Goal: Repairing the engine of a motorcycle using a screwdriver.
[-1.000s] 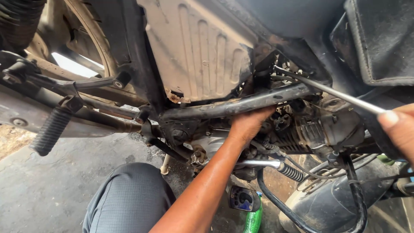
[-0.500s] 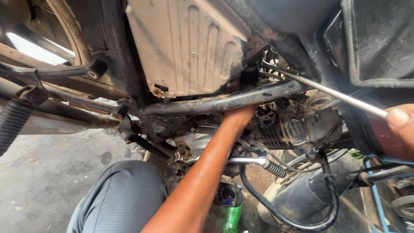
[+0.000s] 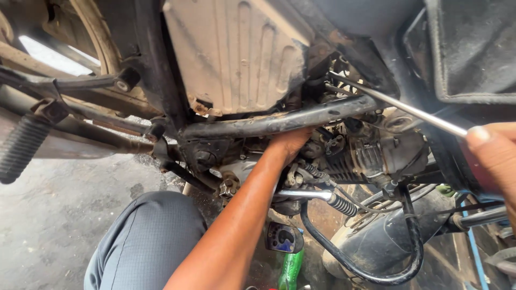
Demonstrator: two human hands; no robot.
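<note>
I look into the underside of a motorcycle. My left hand (image 3: 290,144) reaches up behind a dark frame tube (image 3: 279,122) into the engine area; its fingers are hidden among the parts, so what they touch is unclear. My right hand (image 3: 492,156) at the right edge grips the handle of a long screwdriver (image 3: 400,107). Its shiny shaft runs up and left, with the tip going in behind the frame near a dusty beige side cover (image 3: 239,51). The finned engine (image 3: 371,158) lies between both hands.
A ribbed black footpeg (image 3: 21,147) sticks out at the left. My grey-trousered knee (image 3: 142,236) is bottom centre. A chrome lever with a spring (image 3: 317,196), a black curved hose (image 3: 371,268), a green bottle (image 3: 290,268) and bare concrete floor (image 3: 59,215) lie below.
The view has shifted, so the frame and footpeg sit further right than half a second ago. Both hands keep their places on the engine and screwdriver.
</note>
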